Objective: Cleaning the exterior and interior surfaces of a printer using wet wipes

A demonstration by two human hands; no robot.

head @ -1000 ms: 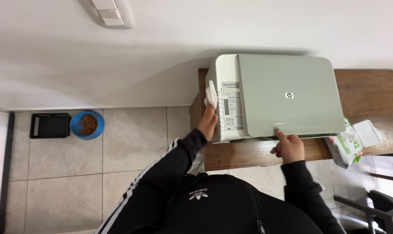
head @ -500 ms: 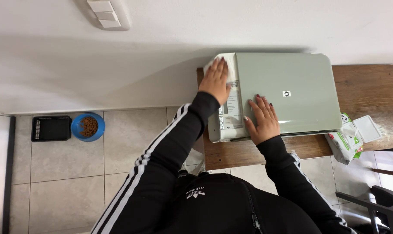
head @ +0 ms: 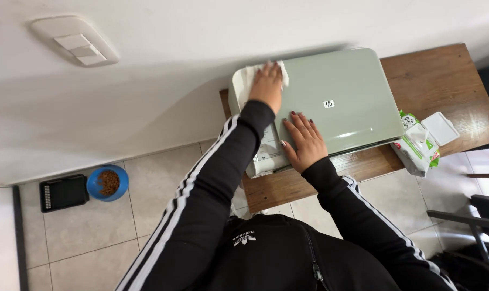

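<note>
A white printer with a pale green lid (head: 341, 97) sits on a brown wooden table (head: 438, 75) against the wall. My left hand (head: 267, 86) presses a white wipe (head: 251, 74) flat onto the printer's far left corner, near the wall. My right hand (head: 303, 141) lies flat with fingers spread on the lid's near left part, beside the control panel, holding nothing. Both arms wear black sleeves with white stripes.
A pack of wet wipes (head: 417, 144) with its flap open lies on the table's front edge, right of the printer. On the tiled floor at left stand a blue bowl of brown pellets (head: 108, 183) and a black tray (head: 63, 192). A dark chair (head: 479, 226) is at lower right.
My left hand rose from the printer's left side to its far top corner with the wipe. My right hand moved from the lid's front edge onto the lid. The view tilted.
</note>
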